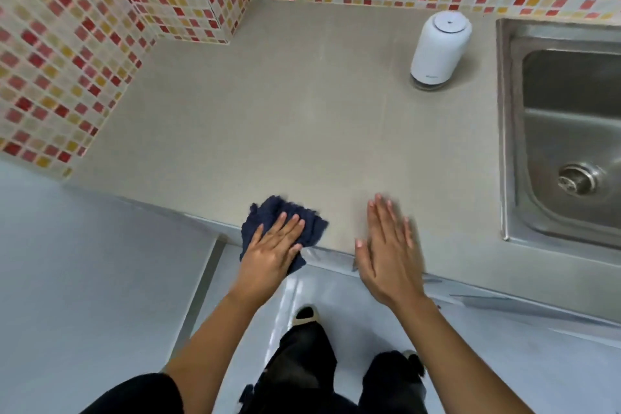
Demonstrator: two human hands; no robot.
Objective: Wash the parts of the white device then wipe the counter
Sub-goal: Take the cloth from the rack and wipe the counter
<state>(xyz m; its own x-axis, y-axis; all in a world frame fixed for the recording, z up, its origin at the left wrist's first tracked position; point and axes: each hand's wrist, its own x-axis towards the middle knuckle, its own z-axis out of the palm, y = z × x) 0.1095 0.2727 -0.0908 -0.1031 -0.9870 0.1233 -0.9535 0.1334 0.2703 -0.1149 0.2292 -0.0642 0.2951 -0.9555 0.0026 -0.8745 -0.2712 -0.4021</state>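
The white device (440,47), a rounded cylinder with a flat lid, stands assembled at the back of the beige counter (285,118), just left of the sink. My left hand (272,252) lies flat on a dark blue cloth (309,222) at the counter's front edge, pressing it down, with part of the cloth hanging over the edge. My right hand (389,245) is to the right of the cloth, fingers stretched out and together, palm facing left above the front edge, holding nothing. It looks blurred.
A steel sink (568,131) with a round drain (576,178) is set into the counter on the right. Mosaic tile walls (84,27) close the back and left. A lower grey surface (84,262) lies at the left. My legs and shoes show below.
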